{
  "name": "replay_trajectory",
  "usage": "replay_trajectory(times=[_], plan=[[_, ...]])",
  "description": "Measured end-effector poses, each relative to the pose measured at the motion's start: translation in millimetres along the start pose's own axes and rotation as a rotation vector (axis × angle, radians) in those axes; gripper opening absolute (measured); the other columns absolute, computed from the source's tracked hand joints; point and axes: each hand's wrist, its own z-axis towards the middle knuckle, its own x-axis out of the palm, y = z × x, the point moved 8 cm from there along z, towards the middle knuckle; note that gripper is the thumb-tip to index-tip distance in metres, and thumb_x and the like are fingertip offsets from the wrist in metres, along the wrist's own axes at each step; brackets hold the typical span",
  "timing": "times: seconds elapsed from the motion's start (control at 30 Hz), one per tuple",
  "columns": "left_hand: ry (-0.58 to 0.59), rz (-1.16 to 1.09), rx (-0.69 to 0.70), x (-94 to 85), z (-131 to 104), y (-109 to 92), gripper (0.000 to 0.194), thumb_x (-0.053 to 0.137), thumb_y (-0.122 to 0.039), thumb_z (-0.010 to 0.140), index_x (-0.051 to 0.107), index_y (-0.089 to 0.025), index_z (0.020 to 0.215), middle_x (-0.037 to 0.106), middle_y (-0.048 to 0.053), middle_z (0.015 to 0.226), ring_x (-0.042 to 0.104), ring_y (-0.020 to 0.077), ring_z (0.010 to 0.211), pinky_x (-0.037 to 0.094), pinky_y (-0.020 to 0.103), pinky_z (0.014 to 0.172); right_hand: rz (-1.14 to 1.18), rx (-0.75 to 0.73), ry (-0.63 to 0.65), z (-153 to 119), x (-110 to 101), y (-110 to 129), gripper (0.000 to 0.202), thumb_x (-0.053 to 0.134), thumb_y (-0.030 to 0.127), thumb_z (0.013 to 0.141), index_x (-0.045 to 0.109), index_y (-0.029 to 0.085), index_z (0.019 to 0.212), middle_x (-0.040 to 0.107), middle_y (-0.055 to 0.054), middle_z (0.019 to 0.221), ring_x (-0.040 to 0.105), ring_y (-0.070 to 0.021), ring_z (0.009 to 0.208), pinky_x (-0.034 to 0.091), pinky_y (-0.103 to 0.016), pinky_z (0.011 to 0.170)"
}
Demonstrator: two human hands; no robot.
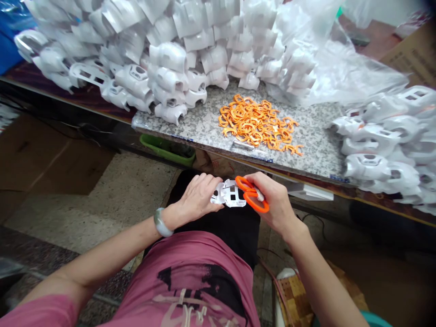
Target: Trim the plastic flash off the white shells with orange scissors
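Above my lap, my left hand (200, 193) grips a white plastic shell (235, 197) with several square cut-outs. The fingers close on its left end. My right hand (274, 200) is closed around scissors with orange handles (257, 204) at the shell's right side. A thin dark line over the shell looks like the blades, but I cannot tell whether they touch it. Beyond both hands, a heap of small orange plastic rings (255, 122) lies on the speckled stone tabletop (200, 129).
White shells (170, 63) are stacked high along the back and left. More white shells (384, 150) are piled at the right. Clear plastic bags (344, 68) lie behind, near a cardboard box (413, 56). A green bin (166, 150) sits below the table edge, and a woven basket (296, 295) at lower right.
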Motion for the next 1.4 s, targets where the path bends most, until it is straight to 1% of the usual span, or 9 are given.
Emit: replay_trajectory(times=[0.2, 0.27, 0.43, 0.57, 1.0, 1.13, 1.27, 1.33, 1.4], plan=[[0.022, -0.040, 0.014, -4.9, 0, -7, 0.045, 0.061, -0.043, 0.078, 0.053, -0.014, 0.112, 0.059, 0.009, 0.099, 0.050, 0.0247, 0.090, 0.036, 0.035, 0.077, -0.029, -0.004, 0.127, -2, 32, -5, 0.006, 0.050, 0.020, 0.085, 0.054, 0.018, 0.088, 0.059, -0.006, 0.080, 0.056, -0.0174, 0.072, 0.044, -0.027, 0.063], [0.014, -0.031, 0.014, -2.8, 0, -4, 0.045, 0.061, -0.043, 0.078, 0.053, -0.014, 0.111, 0.059, 0.009, 0.098, 0.050, 0.0249, 0.089, 0.036, 0.036, 0.077, -0.021, -0.011, 0.097, -1, 27, -3, 0.006, 0.050, 0.021, 0.086, 0.054, 0.018, 0.088, 0.060, -0.006, 0.081, 0.056, -0.0169, 0.072, 0.044, -0.026, 0.063], [0.007, 0.000, -0.025, 6.0, -1, 8, 0.051, 0.064, -0.048, 0.075, 0.053, -0.013, 0.111, 0.059, 0.010, 0.101, 0.050, 0.0264, 0.091, 0.037, 0.037, 0.078, -0.001, 0.044, -0.028, -2, -12, 5, 0.007, 0.050, 0.022, 0.086, 0.055, 0.020, 0.090, 0.062, -0.004, 0.081, 0.057, -0.0152, 0.071, 0.044, -0.025, 0.064], [0.034, -0.023, -0.045, 6.1, 1, 9, 0.053, 0.066, -0.045, 0.075, 0.052, -0.012, 0.114, 0.059, 0.011, 0.103, 0.051, 0.0263, 0.093, 0.038, 0.037, 0.080, 0.007, 0.073, -0.033, -4, -19, 5, 0.005, 0.053, 0.022, 0.085, 0.056, 0.020, 0.088, 0.062, -0.003, 0.079, 0.057, -0.0138, 0.069, 0.043, -0.024, 0.063], [0.015, -0.009, -0.038, 2.8, 1, 8, 0.052, 0.063, -0.049, 0.076, 0.053, -0.013, 0.112, 0.060, 0.009, 0.101, 0.051, 0.0259, 0.091, 0.037, 0.037, 0.079, 0.016, 0.037, 0.034, -5, 0, 2, 0.004, 0.051, 0.020, 0.084, 0.053, 0.019, 0.088, 0.061, -0.004, 0.080, 0.056, -0.0144, 0.069, 0.042, -0.024, 0.060], [-0.017, -0.015, -0.015, 3.3, -1, 5, 0.051, 0.058, -0.051, 0.079, 0.053, -0.013, 0.113, 0.060, 0.010, 0.100, 0.050, 0.0260, 0.092, 0.037, 0.037, 0.080, 0.000, 0.025, 0.089, -9, 20, 0, 0.004, 0.050, 0.021, 0.085, 0.053, 0.018, 0.087, 0.060, -0.005, 0.079, 0.055, -0.0148, 0.068, 0.042, -0.024, 0.061], [-0.044, -0.016, 0.011, 5.9, -3, 3, 0.048, 0.052, -0.052, 0.084, 0.053, -0.014, 0.113, 0.060, 0.009, 0.099, 0.050, 0.0249, 0.088, 0.036, 0.036, 0.075, -0.026, 0.016, 0.191, -13, 40, 2, 0.010, 0.044, 0.015, 0.084, 0.053, 0.018, 0.087, 0.060, -0.006, 0.080, 0.056, -0.0165, 0.071, 0.043, -0.025, 0.061], [-0.046, 0.000, 0.006, 9.2, -3, 5, 0.049, 0.054, -0.052, 0.082, 0.052, -0.015, 0.115, 0.060, 0.009, 0.099, 0.051, 0.0251, 0.088, 0.036, 0.036, 0.074, -0.014, -0.001, 0.163, -12, 31, 7, 0.011, 0.043, 0.015, 0.084, 0.053, 0.018, 0.087, 0.059, -0.005, 0.078, 0.055, -0.0159, 0.070, 0.043, -0.025, 0.060], [-0.039, 0.008, -0.011, 13.2, -3, 10, 0.053, 0.061, -0.050, 0.077, 0.052, -0.014, 0.115, 0.061, 0.010, 0.101, 0.051, 0.0262, 0.090, 0.038, 0.037, 0.076, 0.026, 0.016, 0.064, -10, 7, 10, 0.010, 0.046, 0.018, 0.085, 0.056, 0.018, 0.088, 0.060, -0.004, 0.078, 0.055, -0.0143, 0.068, 0.043, -0.024, 0.060]])
